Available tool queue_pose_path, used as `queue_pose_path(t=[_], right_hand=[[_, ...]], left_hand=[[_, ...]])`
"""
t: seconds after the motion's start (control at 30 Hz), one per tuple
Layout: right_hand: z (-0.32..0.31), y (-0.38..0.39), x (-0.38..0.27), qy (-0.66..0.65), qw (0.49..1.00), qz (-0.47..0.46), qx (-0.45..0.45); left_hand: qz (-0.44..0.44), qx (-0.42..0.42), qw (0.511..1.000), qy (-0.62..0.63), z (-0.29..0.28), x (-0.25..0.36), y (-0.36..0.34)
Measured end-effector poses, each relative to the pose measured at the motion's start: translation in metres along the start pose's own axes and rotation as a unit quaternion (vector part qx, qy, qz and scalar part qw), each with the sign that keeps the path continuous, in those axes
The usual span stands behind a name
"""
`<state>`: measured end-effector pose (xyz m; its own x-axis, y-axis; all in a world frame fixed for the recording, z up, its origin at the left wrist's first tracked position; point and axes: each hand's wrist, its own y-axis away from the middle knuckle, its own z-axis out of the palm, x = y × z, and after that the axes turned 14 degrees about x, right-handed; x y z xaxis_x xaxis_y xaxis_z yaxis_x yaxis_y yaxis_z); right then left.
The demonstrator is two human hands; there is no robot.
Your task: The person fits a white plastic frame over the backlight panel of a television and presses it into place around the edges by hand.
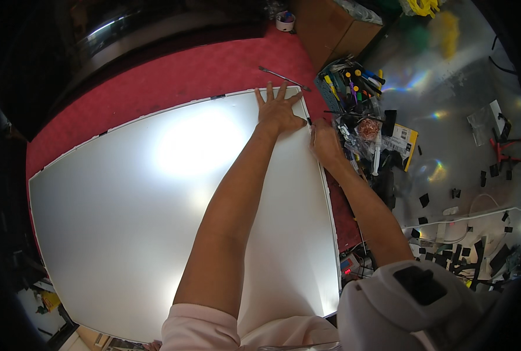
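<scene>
A large white rectangular panel (114, 205) with a thin pale edge lies on a red padded surface (137, 99), lit brightly in patches. My left hand (278, 114) rests on the panel near its far right corner, fingers spread and pressed down. My right hand (326, 140) is at the panel's right edge, just below a small black piece on that edge, its fingers curled together; what they hold, if anything, is hidden. A slim metal bar (281, 76) lies just beyond the corner, near my left fingertips.
A basket (325, 88) of screwdrivers, loose tools and packets crowds the right side. A cardboard box (327, 35) stands behind. A glossy dark screen (114, 41) spans the back left. A reflective metallic surface (442, 146) at right carries black scraps, cables and red tools.
</scene>
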<state>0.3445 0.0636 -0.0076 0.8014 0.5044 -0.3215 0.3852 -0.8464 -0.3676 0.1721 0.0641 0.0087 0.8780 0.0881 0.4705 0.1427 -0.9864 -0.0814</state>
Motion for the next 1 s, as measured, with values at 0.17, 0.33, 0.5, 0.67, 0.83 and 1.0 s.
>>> queue_pose_path(t=[0.17, 0.33, 0.5, 0.67, 0.83, 1.0], right_hand=[[0.003, 0.004, 0.002, -0.025, 0.997, 0.052, 0.042], [-0.003, 0.008, -0.019, -0.105, 0.988, 0.074, 0.083], [-0.003, 0.007, -0.016, -0.100, 0.985, 0.112, 0.087], [0.019, 0.012, -0.002, -0.046, 0.989, 0.058, 0.125], [0.018, 0.012, -0.010, -0.069, 0.986, 0.098, 0.118], [0.020, 0.012, -0.014, -0.094, 0.972, 0.177, 0.124]], left_hand=[[-0.015, 0.006, 1.000, 0.013, -0.001, 0.006, 0.000], [-0.010, 0.026, 1.000, 0.007, 0.002, -0.004, 0.002], [0.002, 0.028, 1.000, 0.012, 0.003, 0.001, 0.000], [0.009, 0.016, 1.000, -0.001, 0.004, 0.001, -0.002], [0.004, 0.008, 1.000, -0.009, 0.004, 0.000, -0.003], [0.001, 0.012, 1.000, -0.003, 0.002, 0.002, -0.002]])
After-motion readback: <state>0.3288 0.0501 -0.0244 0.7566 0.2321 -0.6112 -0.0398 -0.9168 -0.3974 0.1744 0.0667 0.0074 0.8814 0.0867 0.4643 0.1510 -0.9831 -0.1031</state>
